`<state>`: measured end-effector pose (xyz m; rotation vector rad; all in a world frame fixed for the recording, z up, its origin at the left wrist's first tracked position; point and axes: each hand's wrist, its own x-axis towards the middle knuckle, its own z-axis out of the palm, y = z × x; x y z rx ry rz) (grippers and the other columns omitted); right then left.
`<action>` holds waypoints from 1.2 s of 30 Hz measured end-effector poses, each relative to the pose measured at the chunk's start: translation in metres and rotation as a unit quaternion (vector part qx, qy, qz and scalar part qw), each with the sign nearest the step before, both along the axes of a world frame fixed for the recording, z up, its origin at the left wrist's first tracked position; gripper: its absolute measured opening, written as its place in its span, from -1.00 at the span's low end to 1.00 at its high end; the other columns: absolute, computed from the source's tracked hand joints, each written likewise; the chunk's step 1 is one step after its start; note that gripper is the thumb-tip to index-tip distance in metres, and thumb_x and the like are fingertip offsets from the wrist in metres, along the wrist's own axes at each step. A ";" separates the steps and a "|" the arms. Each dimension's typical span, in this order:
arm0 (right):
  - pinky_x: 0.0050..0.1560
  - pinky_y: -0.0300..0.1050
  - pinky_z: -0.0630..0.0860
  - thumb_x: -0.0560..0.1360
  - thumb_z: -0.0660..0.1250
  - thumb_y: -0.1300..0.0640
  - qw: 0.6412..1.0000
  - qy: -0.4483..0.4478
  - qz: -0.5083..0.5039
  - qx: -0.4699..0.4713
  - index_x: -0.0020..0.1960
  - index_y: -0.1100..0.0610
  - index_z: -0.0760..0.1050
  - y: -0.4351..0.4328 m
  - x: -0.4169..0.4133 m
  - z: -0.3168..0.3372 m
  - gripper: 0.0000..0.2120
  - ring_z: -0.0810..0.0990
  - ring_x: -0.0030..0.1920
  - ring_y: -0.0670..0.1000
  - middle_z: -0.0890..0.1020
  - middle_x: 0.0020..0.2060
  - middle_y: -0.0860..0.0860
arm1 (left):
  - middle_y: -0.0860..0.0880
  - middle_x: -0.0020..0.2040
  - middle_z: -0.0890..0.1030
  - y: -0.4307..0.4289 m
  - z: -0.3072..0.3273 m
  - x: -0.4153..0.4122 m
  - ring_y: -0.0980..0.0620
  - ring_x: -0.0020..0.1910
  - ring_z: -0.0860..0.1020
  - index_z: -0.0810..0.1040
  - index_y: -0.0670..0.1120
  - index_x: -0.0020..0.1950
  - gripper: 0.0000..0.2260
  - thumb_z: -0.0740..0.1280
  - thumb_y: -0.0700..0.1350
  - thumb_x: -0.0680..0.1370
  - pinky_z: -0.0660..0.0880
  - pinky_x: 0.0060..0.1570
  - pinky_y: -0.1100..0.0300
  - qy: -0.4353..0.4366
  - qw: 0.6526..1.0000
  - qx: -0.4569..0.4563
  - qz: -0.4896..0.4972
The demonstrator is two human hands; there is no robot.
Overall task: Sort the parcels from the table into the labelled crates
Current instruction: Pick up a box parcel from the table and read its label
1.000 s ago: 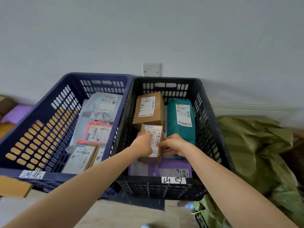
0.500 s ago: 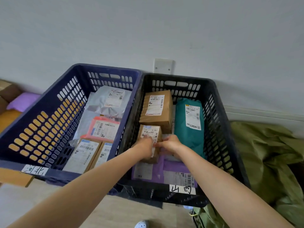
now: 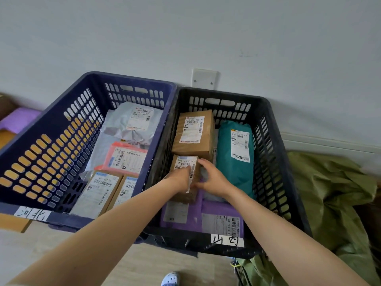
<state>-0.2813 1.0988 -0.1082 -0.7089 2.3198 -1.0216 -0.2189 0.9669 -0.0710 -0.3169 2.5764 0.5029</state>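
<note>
Both my hands reach into the black crate (image 3: 274, 162). Between them is a small brown cardboard parcel (image 3: 185, 162) with a white label. My left hand (image 3: 180, 178) grips its left side and my right hand (image 3: 213, 177) holds its right side. The parcel sits low in the crate, in front of a larger brown box (image 3: 194, 133) and left of a teal bag parcel (image 3: 235, 157). Purple bag parcels (image 3: 216, 217) lie under it at the crate's front. The dark blue crate (image 3: 51, 141) to the left holds grey, pink and boxed parcels.
Both crates stand on the floor against a white wall, each with a handwritten label on its front rim. A crumpled green sack (image 3: 334, 195) lies to the right. A purple bag (image 3: 18, 120) and brown boxes sit at the far left. A slipper (image 3: 170, 279) shows below.
The small brown parcel has gone lower into the black crate, from tilted up to lying nearly flat. Both hands moved down and forward with it.
</note>
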 end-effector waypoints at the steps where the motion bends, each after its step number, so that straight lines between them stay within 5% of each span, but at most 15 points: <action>1: 0.45 -0.22 0.13 0.35 0.55 0.15 1.000 0.005 0.024 0.011 0.53 0.17 0.17 0.002 0.000 -0.002 -0.12 0.16 0.51 -0.02 0.18 0.52 0.07 | -0.16 0.44 0.34 -0.001 -0.001 -0.001 -0.16 0.40 0.36 0.11 -0.13 0.54 -0.41 0.28 -0.20 0.57 0.35 0.33 0.01 -0.003 1.000 -0.001 -0.002; 7: 0.45 -0.24 0.13 0.33 0.57 0.01 0.997 -0.002 0.066 0.028 0.58 0.06 0.02 0.011 -0.001 -0.006 0.01 0.09 0.49 -0.17 -0.01 0.55 -0.17 | -0.14 0.44 0.35 -0.001 -0.003 -0.002 -0.16 0.40 0.35 0.13 -0.09 0.54 -0.39 0.33 -0.16 0.55 0.36 0.33 -0.03 -0.007 1.000 -0.004 -0.010; 14: 0.49 -0.15 0.14 0.37 0.53 0.01 0.992 -0.003 0.099 0.074 0.58 0.02 0.00 0.005 -0.005 -0.008 -0.03 0.10 0.51 -0.10 -0.05 0.55 -0.19 | -0.15 0.43 0.35 0.003 -0.007 -0.003 -0.17 0.39 0.36 0.05 -0.06 0.57 -0.34 0.33 -0.13 0.56 0.39 0.31 -0.07 -0.030 0.999 -0.019 0.005; 20: 0.35 -0.35 0.12 0.33 0.57 0.09 0.997 -0.022 0.068 0.035 0.56 -0.02 0.08 0.004 -0.007 -0.008 -0.04 0.12 0.47 -0.18 0.04 0.54 -0.19 | -0.16 0.39 0.39 -0.001 -0.006 -0.004 -0.16 0.35 0.40 0.17 -0.08 0.53 -0.42 0.32 -0.14 0.56 0.40 0.29 -0.02 -0.010 1.000 0.005 0.010; 26: 0.43 -0.28 0.10 0.35 0.55 0.09 0.998 -0.044 0.032 0.026 0.57 0.08 0.08 0.010 -0.004 -0.007 -0.05 0.14 0.51 -0.04 0.15 0.54 0.00 | -0.16 0.31 0.47 0.001 -0.007 0.002 -0.15 0.28 0.46 0.35 -0.10 0.40 -0.59 0.30 -0.15 0.56 0.44 0.22 0.04 0.010 0.999 0.013 0.030; 36: 0.28 -0.27 0.31 0.39 0.54 0.12 1.000 -0.010 0.002 -0.005 0.53 0.14 0.18 0.024 -0.004 0.035 -0.17 0.31 0.45 0.03 0.35 0.45 0.06 | -0.14 0.42 0.40 0.005 0.024 0.010 -0.15 0.37 0.40 0.20 -0.09 0.52 -0.48 0.24 -0.24 0.58 0.37 0.26 0.08 0.100 0.994 0.025 0.040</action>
